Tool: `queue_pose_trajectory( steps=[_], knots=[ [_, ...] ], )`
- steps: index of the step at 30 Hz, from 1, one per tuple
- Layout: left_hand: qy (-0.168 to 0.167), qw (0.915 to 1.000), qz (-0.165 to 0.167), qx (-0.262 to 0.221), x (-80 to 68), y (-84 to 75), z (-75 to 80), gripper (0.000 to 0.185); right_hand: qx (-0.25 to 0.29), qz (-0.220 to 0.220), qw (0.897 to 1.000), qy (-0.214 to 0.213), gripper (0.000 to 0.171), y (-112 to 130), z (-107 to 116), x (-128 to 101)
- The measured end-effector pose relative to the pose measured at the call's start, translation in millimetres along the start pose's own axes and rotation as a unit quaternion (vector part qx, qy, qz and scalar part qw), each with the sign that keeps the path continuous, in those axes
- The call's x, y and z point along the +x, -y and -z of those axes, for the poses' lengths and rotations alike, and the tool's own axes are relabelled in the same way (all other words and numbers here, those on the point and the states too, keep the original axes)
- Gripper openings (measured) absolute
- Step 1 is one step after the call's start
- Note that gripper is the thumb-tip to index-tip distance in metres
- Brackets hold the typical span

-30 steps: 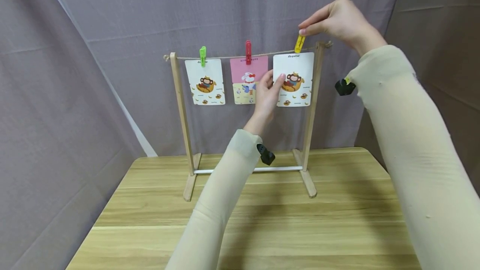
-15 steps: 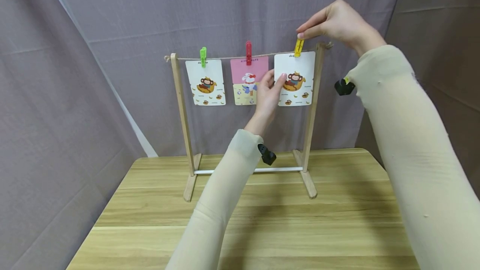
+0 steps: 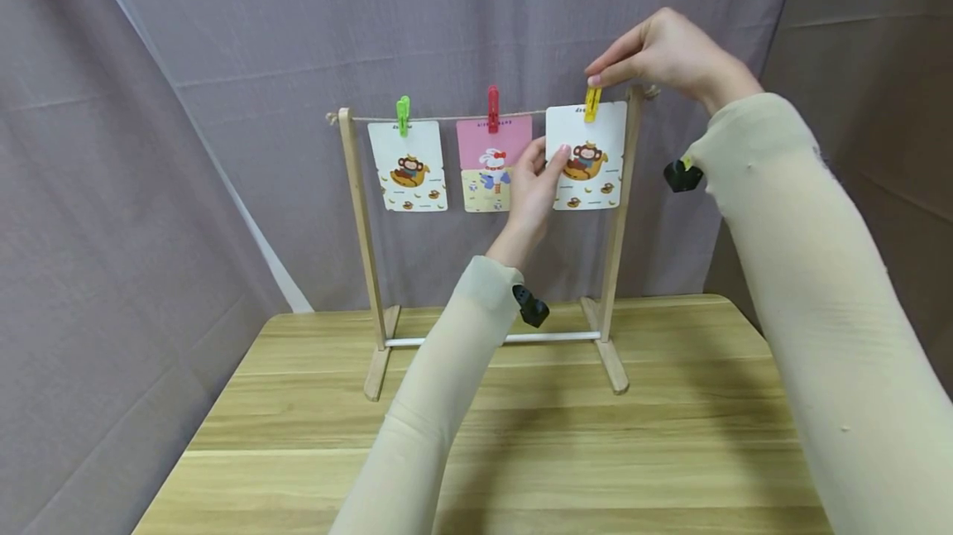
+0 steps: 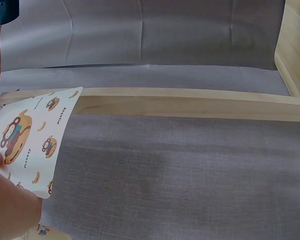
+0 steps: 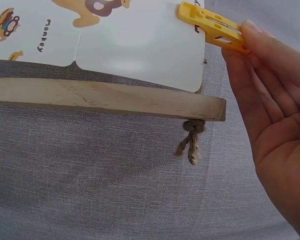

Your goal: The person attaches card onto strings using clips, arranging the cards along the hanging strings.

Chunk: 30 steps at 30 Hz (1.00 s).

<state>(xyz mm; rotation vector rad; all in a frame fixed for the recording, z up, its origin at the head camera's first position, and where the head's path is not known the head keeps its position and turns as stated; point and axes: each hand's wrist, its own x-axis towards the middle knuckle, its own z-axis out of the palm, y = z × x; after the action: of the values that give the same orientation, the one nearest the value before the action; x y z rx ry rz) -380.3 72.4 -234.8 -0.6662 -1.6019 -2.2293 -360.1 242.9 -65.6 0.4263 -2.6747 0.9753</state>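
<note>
A white monkey card (image 3: 585, 156) is held up at the right end of a twine line (image 3: 447, 117) strung across a small wooden rack (image 3: 356, 221), just inside the right post (image 3: 620, 212). At its top edge a yellow clothespin (image 3: 591, 103) is seated, and this pin is pinched at its upper end by the thumb and forefinger of the right hand (image 3: 666, 55), the other fingers being loosely spread. In the right wrist view the yellow clothespin (image 5: 212, 27) is seen lying over the card's corner, with the fingertips (image 5: 255, 37) pressed to its tail; whether its mouth is closed on card and twine cannot be told. The card's left edge is steadied by the left hand (image 3: 532, 188), a thumb laid on the face and fingers curled behind.

To the left, a pink rabbit card (image 3: 491, 159) is hung under a red clothespin (image 3: 492, 107), and another monkey card (image 3: 408, 164) under a green clothespin (image 3: 403, 114); neither is touched. By this showing, two cards are judged finished and the third is judged nearly fastened, with only the release of both hands left. The rack is stood on a wooden table (image 3: 521, 452) before grey cloth (image 3: 223, 39).
</note>
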Motion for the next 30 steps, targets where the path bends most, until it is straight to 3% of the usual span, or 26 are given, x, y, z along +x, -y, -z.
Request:
queue_pose_trajectory(
  steps=[18, 30],
  knots=[
    [0.012, 0.9995, 0.013, 0.027, -4.1, 3.9, 5.4, 0.032, -0.007, 0.009, 1.0, 0.002, 0.037, -1.4, -3.6, -0.9],
    [0.007, 0.9997, 0.018, 0.012, -4.2, 8.6, 5.0, 0.031, -0.011, 0.003, 1.0, 0.004, 0.039, -0.7, -4.2, -0.6]
  ],
)
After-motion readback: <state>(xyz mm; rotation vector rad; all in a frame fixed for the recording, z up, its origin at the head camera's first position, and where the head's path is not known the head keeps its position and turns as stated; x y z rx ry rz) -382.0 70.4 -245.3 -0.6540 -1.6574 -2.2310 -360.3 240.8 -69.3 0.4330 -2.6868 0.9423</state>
